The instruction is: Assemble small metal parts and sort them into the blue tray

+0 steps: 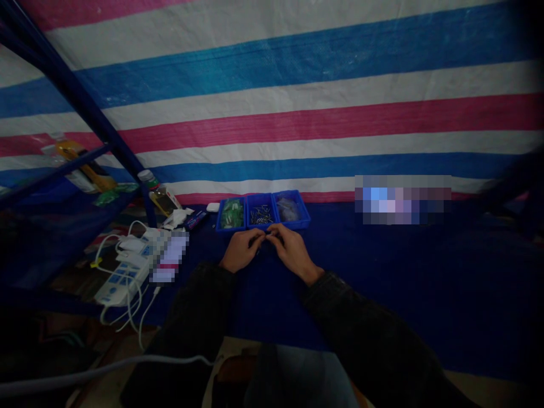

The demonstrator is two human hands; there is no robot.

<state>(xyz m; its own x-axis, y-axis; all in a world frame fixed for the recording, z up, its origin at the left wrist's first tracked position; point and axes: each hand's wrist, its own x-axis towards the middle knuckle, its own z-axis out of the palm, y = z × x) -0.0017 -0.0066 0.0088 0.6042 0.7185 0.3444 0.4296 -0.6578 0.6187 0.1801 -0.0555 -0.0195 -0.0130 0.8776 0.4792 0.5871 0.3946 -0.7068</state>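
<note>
Your left hand [240, 250] and right hand [293, 252] are close together, thumbs and forefingers meeting around a small piece [268, 233] just in front of the blue trays. You have the fingertips drawn in, but whether both hands pinch the piece, or only one, you cannot tell from here.

The work in hand looks like fine fingertip handling of that one piece, held over the tabletop [272, 317], left of its middle and nearer its far edge. At this size, any move calls for a light, steady pinch, since a piece so slight could easily slip. It shows as little more than a small, partly pale speck between your fingers; its shape and ends are hidden.

Beyond your fingertips, along the far edge, stand three blue compartments side by side. The left compartment [220, 222] carries green, bag-like stuff with paler bits, the middle compartment [260, 199] a loose scatter of thin metallic pieces, and the right compartment [302, 225] pale, translucent material you cannot make out clearly. A small white case [213, 207] sits just left of them. Toward the left edge of the tabletop lies a white power strip [114, 292] with tangled cables, well apart from your hands.
</note>
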